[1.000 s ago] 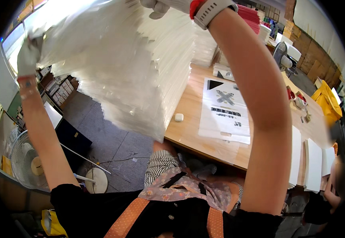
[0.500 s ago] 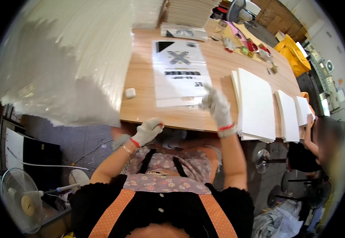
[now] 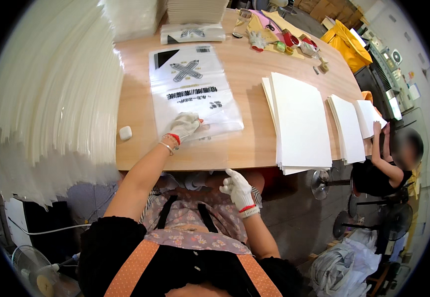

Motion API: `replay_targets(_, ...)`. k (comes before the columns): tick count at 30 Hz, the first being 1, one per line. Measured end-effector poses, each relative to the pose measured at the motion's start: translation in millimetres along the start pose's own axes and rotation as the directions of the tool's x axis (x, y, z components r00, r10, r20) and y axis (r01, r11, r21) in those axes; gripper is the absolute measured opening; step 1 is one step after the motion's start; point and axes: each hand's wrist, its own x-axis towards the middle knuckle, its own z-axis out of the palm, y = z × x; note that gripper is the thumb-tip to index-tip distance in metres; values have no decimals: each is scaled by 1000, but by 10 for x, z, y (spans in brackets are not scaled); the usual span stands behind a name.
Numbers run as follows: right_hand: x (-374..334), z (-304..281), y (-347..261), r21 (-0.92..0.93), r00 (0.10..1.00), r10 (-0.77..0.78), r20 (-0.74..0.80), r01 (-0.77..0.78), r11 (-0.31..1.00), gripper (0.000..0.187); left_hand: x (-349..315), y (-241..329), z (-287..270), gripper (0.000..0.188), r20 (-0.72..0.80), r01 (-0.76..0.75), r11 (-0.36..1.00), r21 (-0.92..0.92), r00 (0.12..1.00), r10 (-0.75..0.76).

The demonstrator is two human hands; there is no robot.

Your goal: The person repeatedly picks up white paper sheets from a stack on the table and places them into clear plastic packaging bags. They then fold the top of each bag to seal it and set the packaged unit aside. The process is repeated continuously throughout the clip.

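A clear plastic bag [image 3: 195, 82] with black printing and a crossed-pencils picture lies flat on the wooden table in front of me. My left hand [image 3: 184, 124], in a white knitted glove, rests on the bag's near end with its fingers curled and pressed together at the film; a spot of red shows at a fingertip. Just off the table's front edge, above my lap, my right hand [image 3: 237, 189] hangs in a matching glove. Its thumb and fingers are apart and hold nothing.
Stacked plastic bags [image 3: 51, 99] hang over the table's left side. A small white case [image 3: 125, 133] sits nearby. White paper piles [image 3: 301, 121] stand at right, near a seated person [image 3: 383, 168]. Tape rolls [image 3: 290, 39] and a glass [image 3: 242, 24] are at the back.
My left hand has moved from the table's front edge onto the bag's near end. My right hand has left the bag's right side and come back over my lap. The view has shifted.
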Motion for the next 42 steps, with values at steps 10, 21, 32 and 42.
replay_targets(10, 1221, 1545, -807, -36, 902, -287, 322, 315, 948, 36, 141, -60, -361, 24, -110, -190, 947, -260, 980, 166)
replay_targets(21, 572, 1462, -821, -218, -43, -812, 582, 954, -207, 26, 3, 313, -614, 25, -87, -17, 609, -793, 992, -87)
replay_targets(32, 373, 915, -478, -567, 576, -397, 715, 809, 155, 27, -592, 675, -853, 38, -286, -304, 932, -195, 927, 242)
replay_targets(42, 18, -1435, -1762, -929, 622, -690, 370, 265, -260, 85, -1359, 750, -762, 30, -587, -487, 873, 19, 702, 404)
